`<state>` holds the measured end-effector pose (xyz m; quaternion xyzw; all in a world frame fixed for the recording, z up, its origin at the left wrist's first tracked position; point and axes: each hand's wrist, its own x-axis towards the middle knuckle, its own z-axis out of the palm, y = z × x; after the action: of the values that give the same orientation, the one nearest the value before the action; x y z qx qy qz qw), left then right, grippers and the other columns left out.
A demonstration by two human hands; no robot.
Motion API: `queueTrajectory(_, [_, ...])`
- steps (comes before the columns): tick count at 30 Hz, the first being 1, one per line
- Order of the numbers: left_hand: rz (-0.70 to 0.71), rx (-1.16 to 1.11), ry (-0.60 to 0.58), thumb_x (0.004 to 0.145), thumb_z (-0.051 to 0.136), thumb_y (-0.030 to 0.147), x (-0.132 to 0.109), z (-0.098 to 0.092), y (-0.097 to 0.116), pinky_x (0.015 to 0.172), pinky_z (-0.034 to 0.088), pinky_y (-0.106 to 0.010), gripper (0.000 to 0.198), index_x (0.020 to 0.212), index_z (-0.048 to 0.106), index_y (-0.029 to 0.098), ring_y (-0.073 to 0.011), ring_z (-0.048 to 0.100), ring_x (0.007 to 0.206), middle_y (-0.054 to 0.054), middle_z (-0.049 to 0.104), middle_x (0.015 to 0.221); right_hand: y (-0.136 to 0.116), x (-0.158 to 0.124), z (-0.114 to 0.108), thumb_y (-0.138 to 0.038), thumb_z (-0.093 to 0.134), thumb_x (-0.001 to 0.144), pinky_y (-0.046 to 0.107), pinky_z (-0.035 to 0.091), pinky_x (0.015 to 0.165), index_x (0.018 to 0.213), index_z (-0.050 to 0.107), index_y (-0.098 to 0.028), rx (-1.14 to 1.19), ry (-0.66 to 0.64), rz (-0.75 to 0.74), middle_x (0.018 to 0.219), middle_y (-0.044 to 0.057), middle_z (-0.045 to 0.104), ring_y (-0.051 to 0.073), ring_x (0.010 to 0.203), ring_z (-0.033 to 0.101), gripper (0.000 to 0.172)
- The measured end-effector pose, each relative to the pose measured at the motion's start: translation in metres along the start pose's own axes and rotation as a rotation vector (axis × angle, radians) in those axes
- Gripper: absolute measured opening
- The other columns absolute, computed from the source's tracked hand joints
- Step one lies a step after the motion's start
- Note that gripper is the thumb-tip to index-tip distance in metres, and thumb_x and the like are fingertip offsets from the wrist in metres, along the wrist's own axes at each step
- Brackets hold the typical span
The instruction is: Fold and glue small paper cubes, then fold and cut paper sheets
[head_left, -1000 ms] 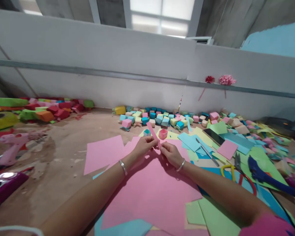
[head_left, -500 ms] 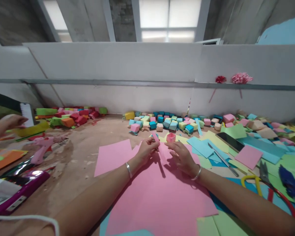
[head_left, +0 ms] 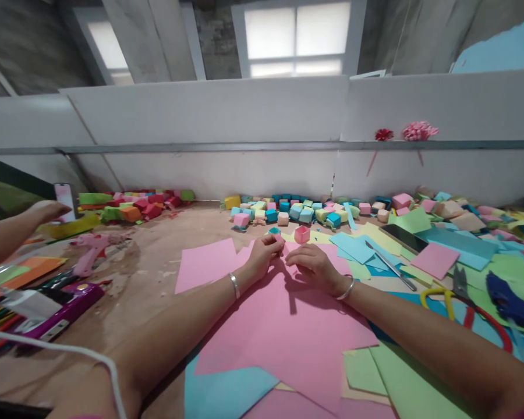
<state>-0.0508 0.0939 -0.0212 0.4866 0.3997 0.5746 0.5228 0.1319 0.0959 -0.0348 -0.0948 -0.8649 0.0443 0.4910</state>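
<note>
Over a pile of pink paper sheets (head_left: 262, 326), my left hand (head_left: 264, 258) pinches a narrow pink paper strip (head_left: 280, 240) between thumb and fingertips. My right hand (head_left: 317, 269) faces it from the right, its fingers bent and closed at the strip's near part, which they mostly hide. Just beyond the fingertips sits a small pink paper box (head_left: 302, 234) with its top uncovered. A silver bracelet is on each wrist.
Several coloured paper cubes (head_left: 283, 208) line the wall. To the right lie a craft knife (head_left: 390, 266), scissors (head_left: 460, 291), a phone (head_left: 404, 238) and paper pieces. On the left are a pink glue gun (head_left: 89, 250), a purple case (head_left: 63, 314), a white cable and another person's hand (head_left: 48, 210).
The strip's long lower part, visible before, is now mostly hidden at my fingers. My right hand has come closer to my left. The other person's hand has shifted over the phone.
</note>
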Motion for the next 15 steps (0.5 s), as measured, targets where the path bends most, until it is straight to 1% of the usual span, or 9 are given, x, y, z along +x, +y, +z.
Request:
queueTrajectory(2, [0.003, 0.018, -0.008, 0.062, 0.078, 0.024, -0.003, 0.002, 0.001, 0.045, 0.036, -0.017, 0.021, 0.068, 0.060, 0.015, -0.0069, 0.051, 0.049, 0.003, 0.058, 0.057, -0.002, -0.001, 0.001, -0.021, 0.053, 0.095, 0.033, 0.048, 0.073, 0.098, 0.065, -0.023, 0.027, 0.022, 0.128, 0.089, 0.005, 0.072, 0.018, 0.079, 0.062, 0.013])
queueTrajectory(4, [-0.006, 0.041, -0.028, 0.061, 0.078, 0.021, -0.008, 0.004, 0.002, 0.047, 0.041, -0.018, 0.018, 0.070, 0.063, 0.015, -0.0087, 0.056, 0.052, 0.001, 0.062, 0.060, -0.003, -0.002, 0.002, -0.027, 0.053, 0.095, 0.031, 0.048, 0.068, 0.103, 0.064, -0.022, 0.080, 0.049, 0.290, 0.088, 0.005, 0.071, 0.017, 0.074, 0.062, 0.015])
queueTrajectory(6, [-0.027, 0.062, -0.047, 0.063, 0.076, 0.021, -0.011, 0.006, 0.004, 0.049, 0.045, -0.019, 0.015, 0.072, 0.066, 0.013, -0.0114, 0.060, 0.056, -0.002, 0.065, 0.062, -0.003, -0.002, 0.002, -0.030, 0.054, 0.095, 0.029, 0.048, 0.065, 0.102, 0.064, -0.022, 0.102, 0.064, 0.401, 0.088, 0.004, 0.071, 0.017, 0.072, 0.062, 0.015])
queueTrajectory(8, [-0.048, 0.073, -0.057, 0.068, 0.074, 0.024, -0.013, 0.007, 0.004, 0.048, 0.047, -0.020, 0.015, 0.077, 0.069, 0.012, -0.0136, 0.063, 0.058, -0.005, 0.068, 0.064, -0.002, -0.001, 0.001, -0.029, 0.053, 0.095, 0.030, 0.046, 0.065, 0.095, 0.065, -0.022, 0.056, 0.083, 0.427, 0.085, 0.004, 0.070, 0.017, 0.072, 0.061, 0.014])
queueTrajectory(10, [-0.060, 0.072, -0.056, 0.071, 0.072, 0.027, -0.013, 0.008, 0.005, 0.049, 0.050, -0.020, 0.018, 0.081, 0.070, 0.012, -0.0144, 0.065, 0.060, -0.007, 0.070, 0.068, 0.000, -0.001, 0.001, -0.027, 0.052, 0.094, 0.031, 0.045, 0.067, 0.088, 0.066, -0.021, -0.037, 0.102, 0.402, 0.082, 0.005, 0.069, 0.018, 0.073, 0.059, 0.016])
queueTrajectory(12, [-0.068, 0.070, -0.057, 0.072, 0.073, 0.030, -0.013, 0.009, 0.005, 0.050, 0.053, -0.022, 0.021, 0.084, 0.071, 0.013, -0.0157, 0.067, 0.063, -0.008, 0.071, 0.072, 0.001, -0.001, 0.000, -0.024, 0.052, 0.094, 0.032, 0.044, 0.069, 0.086, 0.065, -0.020, -0.125, 0.121, 0.384, 0.079, 0.006, 0.068, 0.019, 0.074, 0.058, 0.016])
queueTrajectory(15, [-0.077, 0.069, -0.078, 0.073, 0.074, 0.034, -0.014, 0.009, 0.006, 0.050, 0.057, -0.028, 0.027, 0.088, 0.071, 0.012, -0.0212, 0.070, 0.070, -0.010, 0.072, 0.077, 0.001, -0.002, 0.001, -0.022, 0.052, 0.094, 0.033, 0.043, 0.070, 0.085, 0.065, -0.019, -0.203, 0.149, 0.407, 0.079, 0.006, 0.066, 0.020, 0.076, 0.057, 0.016])
